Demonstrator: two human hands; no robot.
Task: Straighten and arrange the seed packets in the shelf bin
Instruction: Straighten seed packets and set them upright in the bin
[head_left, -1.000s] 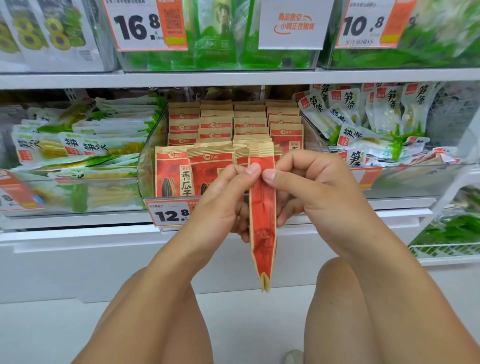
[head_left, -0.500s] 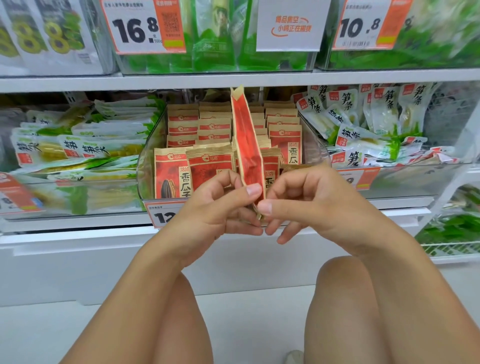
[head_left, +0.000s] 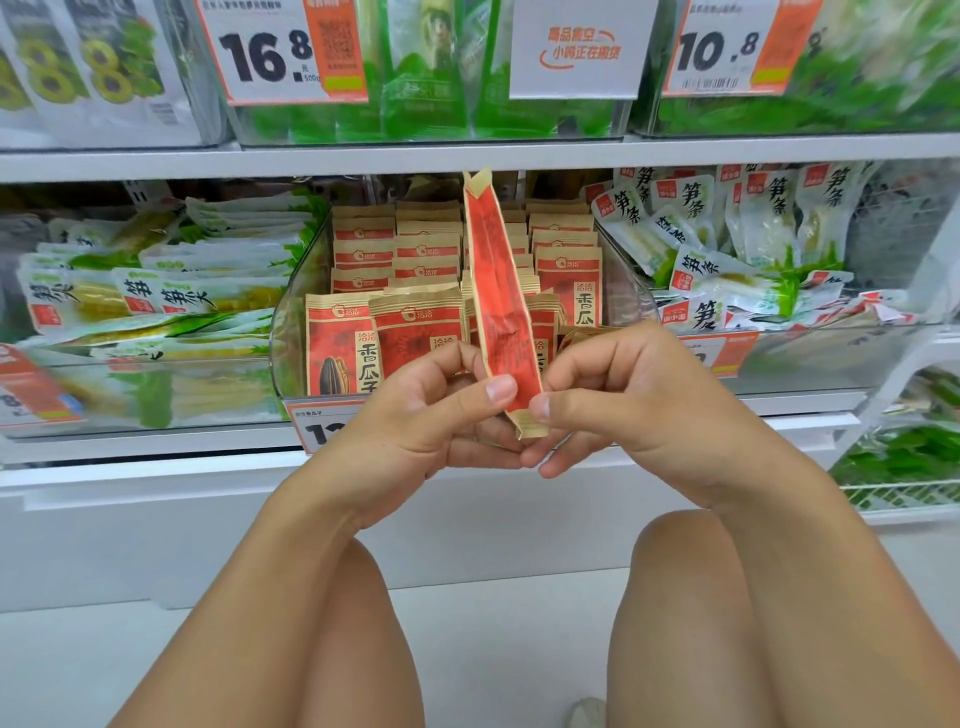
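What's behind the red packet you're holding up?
Behind the held seed packet stands the clear shelf bin with rows of upright seed packets. The middle rows are partly covered by it, so their fronts can't be seen. Both hands' fingers pinch its bottom.

**Seed packet held edge-on before the bin**

A red and tan seed packet (head_left: 497, 291) stands upright, its narrow side facing out, tilted slightly left, its lower end pinched in front of the clear shelf bin (head_left: 291, 332). Inside the bin, matching packets (head_left: 415, 291) stand in upright rows, fronts facing out.
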